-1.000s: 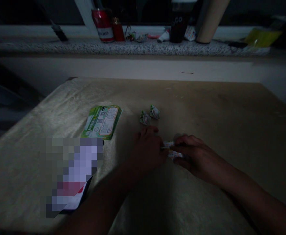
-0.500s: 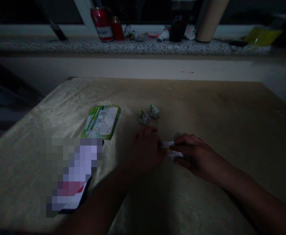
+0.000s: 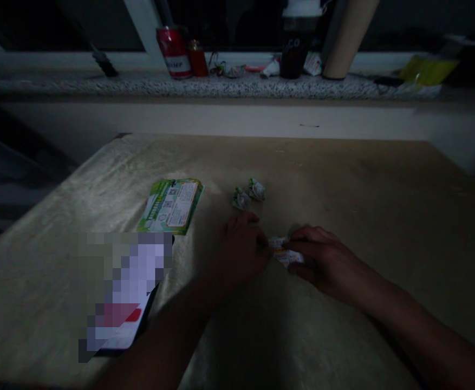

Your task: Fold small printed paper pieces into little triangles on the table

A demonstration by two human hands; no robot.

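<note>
A small piece of printed paper, pale with red and blue print and apparently folded, lies between my hands just above the table. My right hand grips its right side, with fingers along the top and the thumb at the lower edge. At its left end, my left hand pinches it with curled fingers; the fingertips are partly hidden. Just beyond my left hand sit two small folded green-and-white paper pieces, side by side. Farther left lies a flat green printed packet or stack of sheets.
A phone with a blurred screen lies at the left on the table. Along the stone windowsill stand a red can, a red lighter-like object, a dark cup and a cardboard tube.
The view has tilted up slightly, so everything sits a little lower. Both hands stay at the paper; slightly more of its left part shows between them.
</note>
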